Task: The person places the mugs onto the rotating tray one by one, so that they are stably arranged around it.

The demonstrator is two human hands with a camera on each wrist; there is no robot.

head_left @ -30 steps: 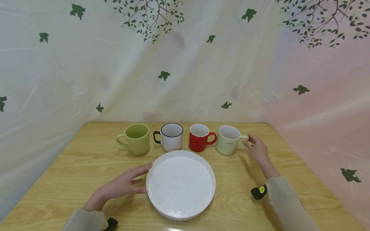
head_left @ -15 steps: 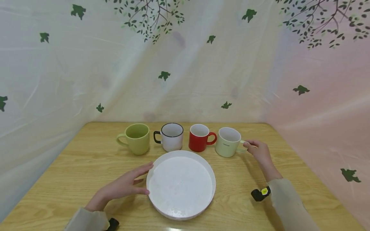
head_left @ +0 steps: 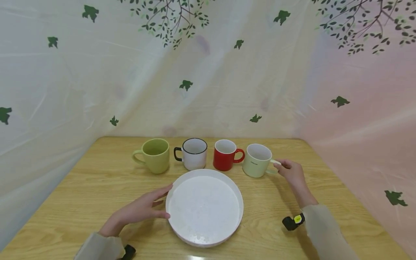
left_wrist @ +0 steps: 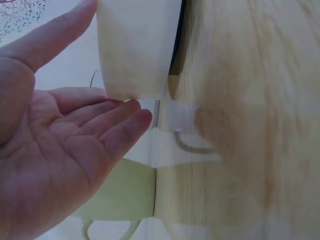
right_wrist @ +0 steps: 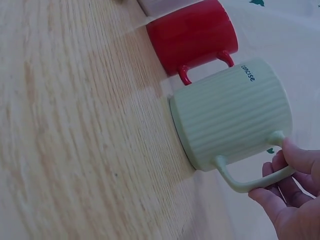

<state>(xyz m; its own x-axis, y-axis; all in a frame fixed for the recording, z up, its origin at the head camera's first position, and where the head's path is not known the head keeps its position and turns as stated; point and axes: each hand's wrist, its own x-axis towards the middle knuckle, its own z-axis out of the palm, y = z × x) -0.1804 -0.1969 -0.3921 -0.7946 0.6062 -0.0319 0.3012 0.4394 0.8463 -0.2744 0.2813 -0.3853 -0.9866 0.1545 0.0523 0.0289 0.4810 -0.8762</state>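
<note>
At the right end of a row of mugs stands a pale green ribbed mug [head_left: 255, 167], marked "concise" in the right wrist view. My right hand [head_left: 292, 174] pinches its handle [right_wrist: 245, 186] between thumb and fingers. A round white tray [head_left: 204, 240] with a low wall lies in the middle front of the table. Against its left wall rests my left hand [head_left: 139, 208], fingers and thumb extended and spread along the side. In the left wrist view the fingertips [left_wrist: 144, 117] touch the tray's outer wall [left_wrist: 137, 50].
Left of the pale green mug stand a red mug [head_left: 223, 159], a white mug with a black rim [head_left: 194, 157] and an olive-green mug [head_left: 156, 159]. They line the back of the wooden table [head_left: 97, 191]. A leaf-patterned curtain [head_left: 208, 104] hangs behind.
My right hand has closed on the pale green mug's handle and moved slightly toward the front. The mug has turned a little, its handle swinging nearer the front. The left hand stays at the tray.
</note>
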